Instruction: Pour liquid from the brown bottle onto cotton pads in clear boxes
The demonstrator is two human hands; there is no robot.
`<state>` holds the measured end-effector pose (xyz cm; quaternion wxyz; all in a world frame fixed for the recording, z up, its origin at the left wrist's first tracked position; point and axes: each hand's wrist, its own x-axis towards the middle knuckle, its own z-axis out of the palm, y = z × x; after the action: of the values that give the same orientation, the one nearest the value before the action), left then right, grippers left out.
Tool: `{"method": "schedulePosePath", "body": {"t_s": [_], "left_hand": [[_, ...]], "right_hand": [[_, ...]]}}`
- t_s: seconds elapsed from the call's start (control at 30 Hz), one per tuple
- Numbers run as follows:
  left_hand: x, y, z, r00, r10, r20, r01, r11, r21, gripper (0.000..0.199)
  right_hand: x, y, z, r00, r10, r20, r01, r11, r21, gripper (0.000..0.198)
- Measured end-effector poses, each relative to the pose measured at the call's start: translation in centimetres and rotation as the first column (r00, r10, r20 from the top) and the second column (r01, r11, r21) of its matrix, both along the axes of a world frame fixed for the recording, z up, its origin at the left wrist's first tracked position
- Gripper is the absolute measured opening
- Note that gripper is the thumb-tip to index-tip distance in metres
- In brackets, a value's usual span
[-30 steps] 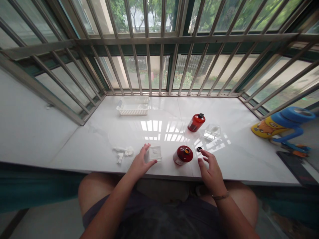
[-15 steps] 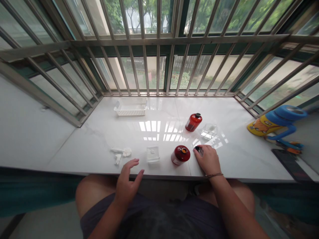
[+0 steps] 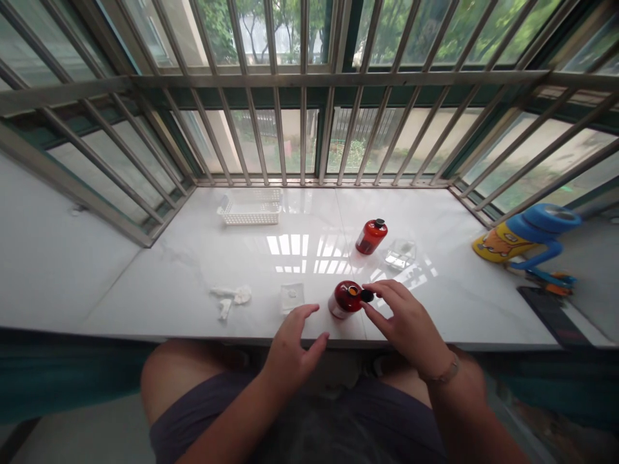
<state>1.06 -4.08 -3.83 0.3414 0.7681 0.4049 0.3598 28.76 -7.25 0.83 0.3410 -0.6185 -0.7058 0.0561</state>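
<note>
A dark red bottle (image 3: 344, 303) with an uncapped mouth stands upright near the front edge of the white sill. Between my right hand's (image 3: 403, 322) thumb and fingers is a black cap (image 3: 367, 295), held just right of the bottle's mouth. My left hand (image 3: 293, 351) is empty, thumb and fingers apart, left of the bottle and in front of a small clear square dish (image 3: 292, 299). A second red bottle (image 3: 372, 236) with a dark cap stands farther back. Beside it lies another clear dish (image 3: 401, 254).
Crumpled white tissue (image 3: 232, 298) lies at the left. A white plastic basket (image 3: 249, 209) sits near the window bars. On the right are a blue and yellow drinking bottle (image 3: 520, 235), a dark phone (image 3: 549, 316) and a small blue and orange item (image 3: 554, 281).
My right hand has lifted the black cap off the sill and brought it left to the open bottle. My left hand has moved right, toward the same bottle.
</note>
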Motion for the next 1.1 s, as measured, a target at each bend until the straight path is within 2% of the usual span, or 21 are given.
{"method": "schedulePosePath", "body": {"t_s": [0.17,0.27,0.4,0.6,0.73,0.97,1.03,1.1], "left_hand": [[5.6,2.8,-0.1,0.995,-0.096,0.033,0.097,0.994,-0.057,0.090],[7.7,4.3,-0.4,0.993,-0.105,0.058,0.113,0.983,-0.148,0.103],[9.1,5.0,-0.3,0.988,-0.111,0.106,0.131,0.970,-0.207,0.085],[9.4,4.8,-0.3,0.981,-0.137,0.135,0.158,0.973,-0.167,0.066],[9.3,4.9,-0.4,0.978,-0.156,0.139,0.176,0.973,-0.149,0.065],[9.3,4.8,-0.6,0.982,-0.142,0.124,0.159,0.977,-0.144,0.067],[9.2,4.8,-0.6,0.982,-0.144,0.124,0.162,0.976,-0.148,0.069],[9.2,4.9,-0.5,0.979,-0.162,0.127,0.181,0.971,-0.154,0.070]], "right_hand": [[-0.1,0.2,0.7,0.995,0.003,0.104,-0.001,1.000,-0.021,0.027],[-0.2,0.5,1.0,0.987,0.010,0.158,-0.002,0.999,-0.050,0.026],[-0.7,1.1,1.7,0.987,0.057,0.152,-0.044,0.995,-0.085,0.029],[-1.2,1.6,1.7,0.992,0.111,0.063,-0.105,0.990,-0.089,0.036],[-1.5,1.6,1.1,0.996,0.084,0.038,-0.081,0.993,-0.081,0.029],[-2.2,1.4,-0.4,0.995,-0.067,-0.076,0.060,0.994,-0.088,0.016],[-2.4,1.3,-0.8,0.988,-0.099,-0.116,0.090,0.992,-0.086,0.017],[-2.5,1.2,-1.1,0.977,-0.118,-0.175,0.105,0.991,-0.081,0.027]]}}
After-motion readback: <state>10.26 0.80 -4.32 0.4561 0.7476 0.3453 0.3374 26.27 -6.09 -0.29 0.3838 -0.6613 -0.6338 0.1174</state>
